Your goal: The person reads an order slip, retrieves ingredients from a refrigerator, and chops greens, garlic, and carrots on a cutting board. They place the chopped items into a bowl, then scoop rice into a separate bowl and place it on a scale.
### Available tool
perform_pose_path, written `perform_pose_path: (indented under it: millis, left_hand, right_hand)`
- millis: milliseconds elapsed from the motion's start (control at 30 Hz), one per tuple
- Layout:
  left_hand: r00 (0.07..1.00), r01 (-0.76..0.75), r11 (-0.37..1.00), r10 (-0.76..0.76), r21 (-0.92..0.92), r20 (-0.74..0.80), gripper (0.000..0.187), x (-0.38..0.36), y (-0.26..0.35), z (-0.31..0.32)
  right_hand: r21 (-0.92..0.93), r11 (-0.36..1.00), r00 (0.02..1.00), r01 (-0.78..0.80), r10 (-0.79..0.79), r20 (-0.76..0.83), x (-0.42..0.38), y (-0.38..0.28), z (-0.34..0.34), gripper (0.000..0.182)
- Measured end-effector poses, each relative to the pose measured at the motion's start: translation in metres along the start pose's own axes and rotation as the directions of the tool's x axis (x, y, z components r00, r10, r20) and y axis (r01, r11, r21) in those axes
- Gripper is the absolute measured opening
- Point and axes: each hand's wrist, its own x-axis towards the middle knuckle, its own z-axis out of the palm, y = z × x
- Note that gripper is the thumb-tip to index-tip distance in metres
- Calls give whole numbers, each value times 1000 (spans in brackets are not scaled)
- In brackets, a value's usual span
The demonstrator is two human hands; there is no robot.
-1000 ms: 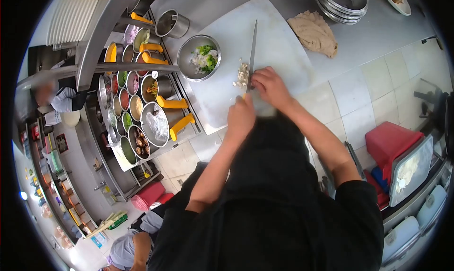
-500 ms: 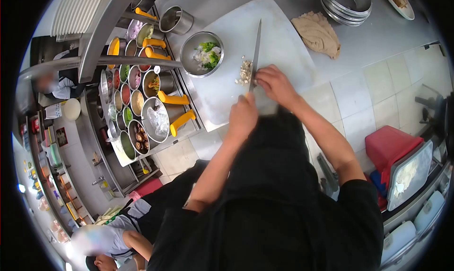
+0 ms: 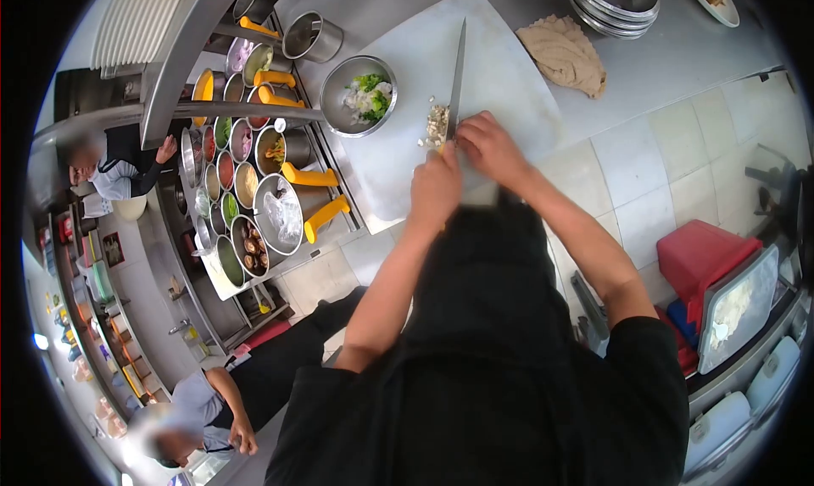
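My left hand (image 3: 437,188) is closed around the handle of a long knife (image 3: 458,75). Its blade points away from me across a white cutting board (image 3: 509,71). Against the right side of the blade, close to the handle, is my right hand (image 3: 492,151), fingers bent and pressed together. What those fingers pinch, if anything, is hidden. Small pale chopped pieces (image 3: 437,123) lie in a little heap just left of the blade. A metal bowl (image 3: 332,117) on the board's left side contains green florets and whitish pieces (image 3: 370,99).
Metal containers of ingredients (image 3: 246,185), several with yellow handles (image 3: 309,176), stand to the left. A beige cloth (image 3: 564,54) and stacked metal bowls (image 3: 615,11) sit right of the board. Co-workers (image 3: 119,164) are at left; another person (image 3: 212,410) stands lower left.
The knife handle and my hands have shifted slightly on the board. The lower-left person has turned, an arm now extended, and the upper-left person's hand has come into view.
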Motion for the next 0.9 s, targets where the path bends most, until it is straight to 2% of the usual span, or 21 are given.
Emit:
perform_pose_path:
  millis: [133,233,367,467,567,667,800,867,900]
  left_hand:
    - [1000,-11,999,11,31,25,49,-10,2,-15]
    - [999,40,998,-41,56,11,51,-20,-2,4]
    - [996,32,999,-32,-1,83,51,1,4,-1]
    - [998,21,1000,-20,-9,65,51,-5,7,-13]
    - [1000,-5,1000,6,16,-16,50,-15,0,8]
    - [1000,16,999,-15,-28,25,52,-3,1,10]
    - [988,-98,984,79,-147,-132,60,12,-17,7]
    - [996,84,960,-84,-267,11,62,12,-17,-9]
    - [992,125,948,-116,-291,46,63,11,-21,-14]
  right_hand:
    - [-54,999,1000,2,-2,8,-2,-3,-6,11]
    - [-74,997,1000,28,-28,3,-3,-4,-4,11]
    - [-88,996,1000,18,-17,7,-10,-6,-2,13]
    - [-74,997,1000,13,-14,-11,-7,-5,-2,14]
    - [-66,998,1000,10,-11,-4,-8,-3,-4,15]
    - [-49,999,1000,-1,1,-7,-9,-2,-3,15]
    - [-18,999,999,-43,43,-6,-6,-7,-8,15]
    - [-12,997,997,-76,76,-2,-8,-6,-7,15]
    - [-9,996,996,-91,91,2,-8,-5,-5,15]
